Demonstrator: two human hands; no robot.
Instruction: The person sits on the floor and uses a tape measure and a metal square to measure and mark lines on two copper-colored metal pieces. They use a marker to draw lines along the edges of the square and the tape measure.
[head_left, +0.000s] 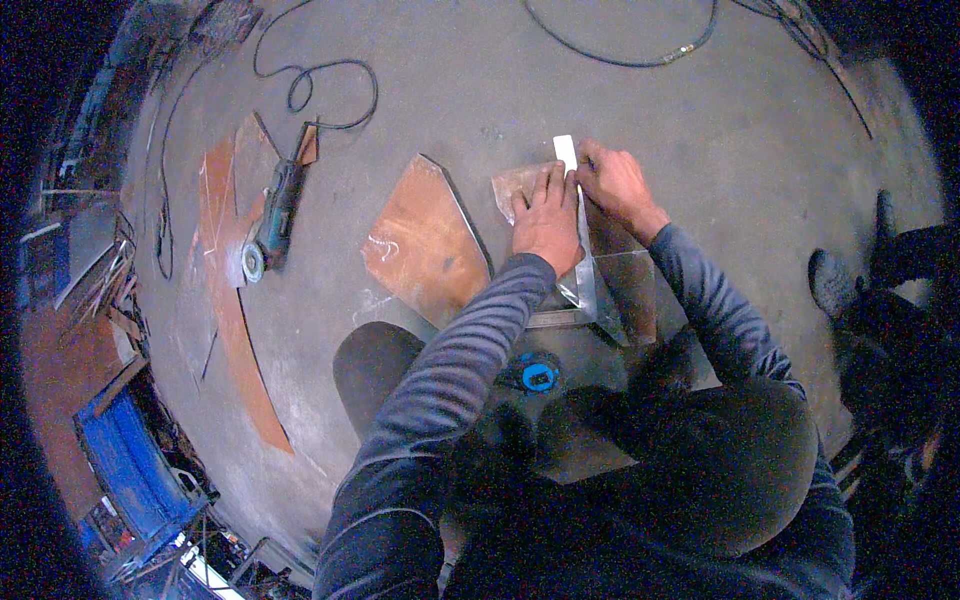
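Observation:
My left hand point(548, 225) lies flat with its fingers stretched over a small metal plate point(510, 190) and the edge of a pale metal strip point(586, 285). The strip's bright white end point(565, 150) sticks out beyond my fingertips. At the right side of that end, my right hand point(618, 188) has its fingers pinched together; whatever is in them is too small to make out. Darker sheet metal point(632, 290) lies right of the strip, below my right wrist. Left of my left hand rests a rust-brown angular plate point(425, 235).
A blue-faced round tape measure point(537, 376) lies near my knees. Further left, an angle grinder point(283, 210) with a cord point(375, 95) rests by long brown offcuts point(240, 345). Scrap and a blue metal piece point(125, 460) crowd the left edge. Another person's shoe point(832, 283) is at right.

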